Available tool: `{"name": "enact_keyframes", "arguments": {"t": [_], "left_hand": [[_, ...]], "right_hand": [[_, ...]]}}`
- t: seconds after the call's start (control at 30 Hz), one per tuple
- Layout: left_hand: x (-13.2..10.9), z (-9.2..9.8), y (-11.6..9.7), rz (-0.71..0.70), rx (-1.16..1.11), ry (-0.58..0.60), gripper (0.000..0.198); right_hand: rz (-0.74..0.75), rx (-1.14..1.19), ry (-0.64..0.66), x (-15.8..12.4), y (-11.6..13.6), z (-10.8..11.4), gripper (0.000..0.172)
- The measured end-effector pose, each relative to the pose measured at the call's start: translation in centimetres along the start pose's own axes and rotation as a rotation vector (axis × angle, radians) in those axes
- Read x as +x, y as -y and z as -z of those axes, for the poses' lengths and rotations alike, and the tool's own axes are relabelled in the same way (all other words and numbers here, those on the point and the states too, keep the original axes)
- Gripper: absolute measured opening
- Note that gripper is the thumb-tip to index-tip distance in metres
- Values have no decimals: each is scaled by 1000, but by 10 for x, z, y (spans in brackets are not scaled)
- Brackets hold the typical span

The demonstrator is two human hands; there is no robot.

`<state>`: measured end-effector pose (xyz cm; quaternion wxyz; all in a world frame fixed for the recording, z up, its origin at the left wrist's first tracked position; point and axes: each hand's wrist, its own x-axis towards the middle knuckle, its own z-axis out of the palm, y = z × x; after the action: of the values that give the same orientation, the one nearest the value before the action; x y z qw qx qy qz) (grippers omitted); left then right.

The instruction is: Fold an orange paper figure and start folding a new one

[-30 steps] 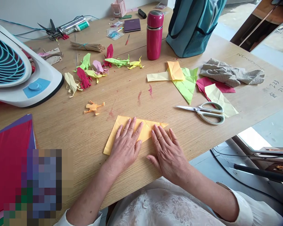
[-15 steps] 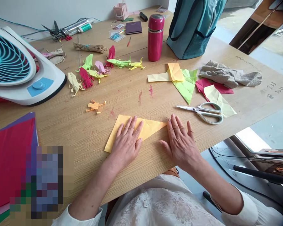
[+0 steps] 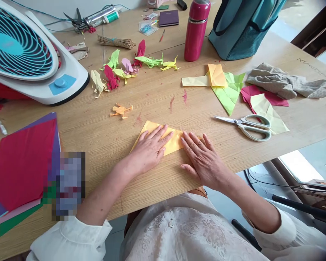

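A folded sheet of yellow-orange paper [image 3: 171, 144] lies flat on the wooden table in front of me. My left hand [image 3: 149, 148] rests on its left part, fingers extended and a little apart. Flat over the paper's narrow right end lies my right hand [image 3: 202, 157], its fingers stretched out and the thumb spread away; that end is mostly hidden beneath it. Just beyond the paper sits a small orange folded-paper figure [image 3: 121, 110]. To the right, a pair of scissors [image 3: 250, 126] with pale handles lies with its blades pointing left.
Several folded-paper figures [image 3: 126, 74] stand toward the back left, near a fan [image 3: 67, 88]. Coloured sheets [image 3: 24, 163] are stacked at left. Behind are a pink flask [image 3: 197, 36] and a teal bag [image 3: 239, 40]. Paper pieces [image 3: 228, 94] and a grey cloth [image 3: 285, 81] lie right.
My right hand has moved left onto the paper's narrow end, from beside its tip. My left hand stays on the paper. The view has shifted, so the table's things appear farther right.
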<state>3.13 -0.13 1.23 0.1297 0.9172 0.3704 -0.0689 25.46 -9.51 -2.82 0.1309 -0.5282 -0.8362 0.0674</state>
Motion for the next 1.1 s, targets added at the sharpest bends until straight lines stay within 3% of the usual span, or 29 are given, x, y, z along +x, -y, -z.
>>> {"name": "enact_keyframes", "arguments": {"t": [0.3, 0.53, 0.63, 0.77, 0.93, 1.1], "left_hand": [[12, 8, 20, -70, 11, 47, 69], [16, 16, 24, -87, 9, 50, 77], [17, 18, 23, -88, 3, 68, 68], [17, 20, 23, -88, 15, 94, 58], [18, 18, 25, -109, 24, 86, 59], [18, 16, 27, -101, 20, 92, 63]], "right_hand": [[305, 118, 122, -1, -5, 11, 74], [248, 98, 63, 11, 11, 1, 83], [321, 149, 101, 11, 25, -1, 86], [452, 223, 161, 15, 30, 3, 78], [311, 139, 105, 19, 29, 1, 78], [391, 206, 135, 22, 55, -11, 87]]}}
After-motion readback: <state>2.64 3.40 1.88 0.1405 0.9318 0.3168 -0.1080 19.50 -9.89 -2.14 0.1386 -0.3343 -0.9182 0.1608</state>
